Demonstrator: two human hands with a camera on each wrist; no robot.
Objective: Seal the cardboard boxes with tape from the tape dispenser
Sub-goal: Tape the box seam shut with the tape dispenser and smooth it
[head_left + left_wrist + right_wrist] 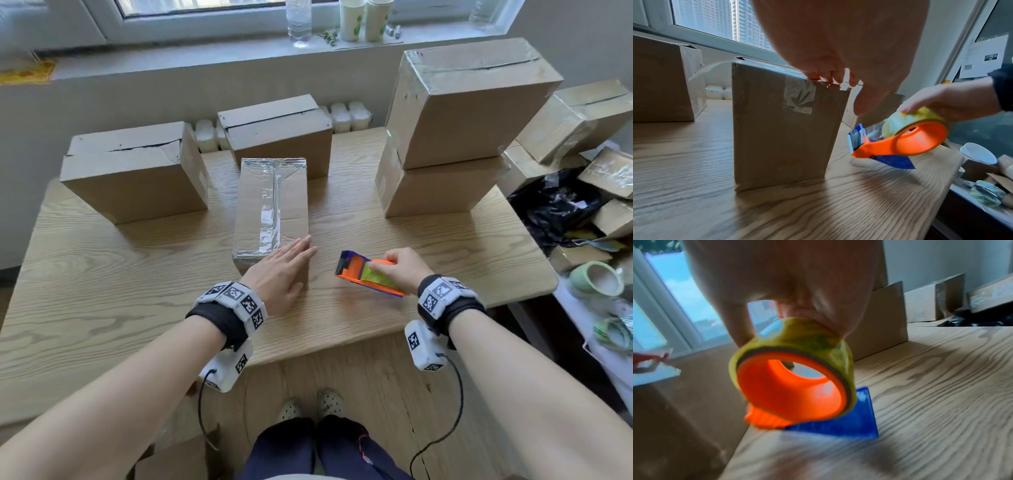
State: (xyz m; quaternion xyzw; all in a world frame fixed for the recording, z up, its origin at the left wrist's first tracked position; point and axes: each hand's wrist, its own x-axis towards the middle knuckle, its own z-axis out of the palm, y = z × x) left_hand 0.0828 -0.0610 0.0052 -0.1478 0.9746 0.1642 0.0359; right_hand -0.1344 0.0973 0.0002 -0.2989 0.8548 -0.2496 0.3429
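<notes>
A narrow cardboard box (270, 205) stands mid-table, with shiny clear tape along its top seam and over its edges. My left hand (284, 270) rests flat on its near right corner, fingers straight; in the left wrist view its fingertips (830, 78) lie on the box's (785, 126) top edge. Right of the box, my right hand (399, 265) grips the yellow-green tape roll of an orange and blue tape dispenser (366, 274), held tilted just above the table (102, 274). The dispenser (793, 386) fills the right wrist view, and its cutter end points toward the box.
An untaped box (133, 171) stands at the left and another (277, 133) behind the taped one. Two stacked boxes (469, 99) stand at the right. Off the table's right edge lie more boxes, a black bag (555, 209) and tape rolls (596, 279).
</notes>
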